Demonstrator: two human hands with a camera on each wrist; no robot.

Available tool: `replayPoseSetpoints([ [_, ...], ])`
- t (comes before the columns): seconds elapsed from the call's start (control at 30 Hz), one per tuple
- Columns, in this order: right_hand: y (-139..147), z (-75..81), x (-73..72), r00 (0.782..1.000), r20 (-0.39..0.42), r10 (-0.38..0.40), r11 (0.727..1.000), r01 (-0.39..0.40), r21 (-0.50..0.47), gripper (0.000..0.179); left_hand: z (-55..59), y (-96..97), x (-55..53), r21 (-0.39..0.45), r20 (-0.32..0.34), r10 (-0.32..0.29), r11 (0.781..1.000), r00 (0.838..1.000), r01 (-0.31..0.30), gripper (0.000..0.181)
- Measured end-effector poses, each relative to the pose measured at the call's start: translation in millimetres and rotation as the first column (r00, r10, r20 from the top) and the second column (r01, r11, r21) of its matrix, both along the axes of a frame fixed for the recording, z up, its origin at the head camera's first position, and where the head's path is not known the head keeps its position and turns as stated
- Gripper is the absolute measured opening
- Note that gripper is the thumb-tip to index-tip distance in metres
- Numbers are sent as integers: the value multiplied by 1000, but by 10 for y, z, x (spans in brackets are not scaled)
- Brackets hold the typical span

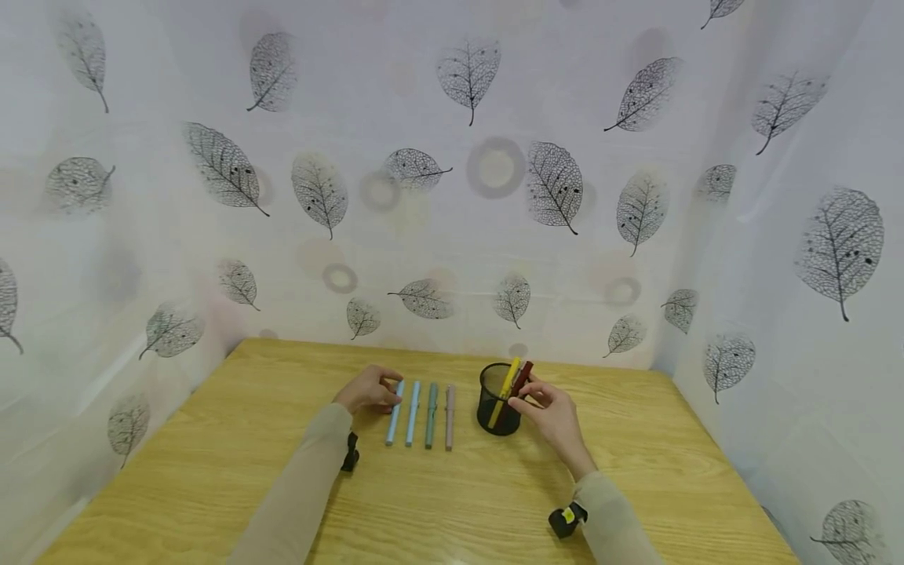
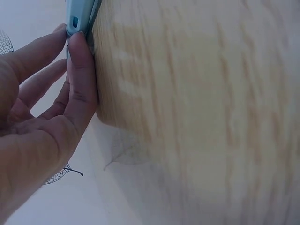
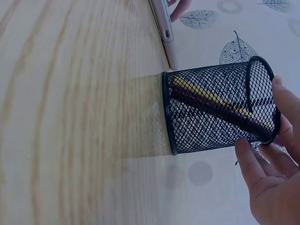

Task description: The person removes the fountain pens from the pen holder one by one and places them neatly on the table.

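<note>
A black mesh pen holder point(image 1: 498, 396) stands upright on the table, with a yellow pen point(image 1: 510, 378) and a dark red pen point(image 1: 521, 378) leaning inside it. My right hand point(image 1: 556, 420) grips the holder near its rim, fingertips against the mesh in the right wrist view. Left of it, pens lie side by side: a pink one point(image 1: 450, 417), a green one point(image 1: 431, 416), a light blue one point(image 1: 413, 414) and another light blue pen point(image 1: 394, 416) at the far left. Thumb and finger of my left hand point(image 1: 369, 390) pinch the far end of that leftmost pen.
The wooden table point(image 1: 424, 510) runs back to a white curtain point(image 1: 424, 235) printed with leaves, which also hangs along both sides. Each wrist carries a small black camera, as on the right wrist camera point(image 1: 566, 519).
</note>
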State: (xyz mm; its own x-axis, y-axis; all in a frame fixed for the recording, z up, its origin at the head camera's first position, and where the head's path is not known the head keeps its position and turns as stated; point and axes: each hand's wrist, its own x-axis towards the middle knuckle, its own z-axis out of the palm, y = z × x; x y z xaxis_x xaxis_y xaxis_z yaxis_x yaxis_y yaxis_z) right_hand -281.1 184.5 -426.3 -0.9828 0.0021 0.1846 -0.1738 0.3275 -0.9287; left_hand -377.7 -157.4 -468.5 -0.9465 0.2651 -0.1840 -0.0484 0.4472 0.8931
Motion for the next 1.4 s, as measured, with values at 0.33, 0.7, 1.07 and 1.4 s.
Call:
replayPoseSetpoints([
  [0.33,-20,41,21,1000,7,4,1000,-4,-2,22,-31,-30,-4,2,1,-6,1000,1000,6,54],
  [0.7,-12,47,17,1000,6,5,1000,-5,-16,23,-13,-38,6,35,12,3,999,1000,-4,54],
  [1.07,61,-237,-186,1000,0,-15,1000,15,-24,27,-22,-35,17,58,36,21,998,999,-23,54],
  [1.4,86,-332,-251,999,-36,-34,999,34,-12,27,-7,-28,30,67,48,22,997,999,-25,54],
])
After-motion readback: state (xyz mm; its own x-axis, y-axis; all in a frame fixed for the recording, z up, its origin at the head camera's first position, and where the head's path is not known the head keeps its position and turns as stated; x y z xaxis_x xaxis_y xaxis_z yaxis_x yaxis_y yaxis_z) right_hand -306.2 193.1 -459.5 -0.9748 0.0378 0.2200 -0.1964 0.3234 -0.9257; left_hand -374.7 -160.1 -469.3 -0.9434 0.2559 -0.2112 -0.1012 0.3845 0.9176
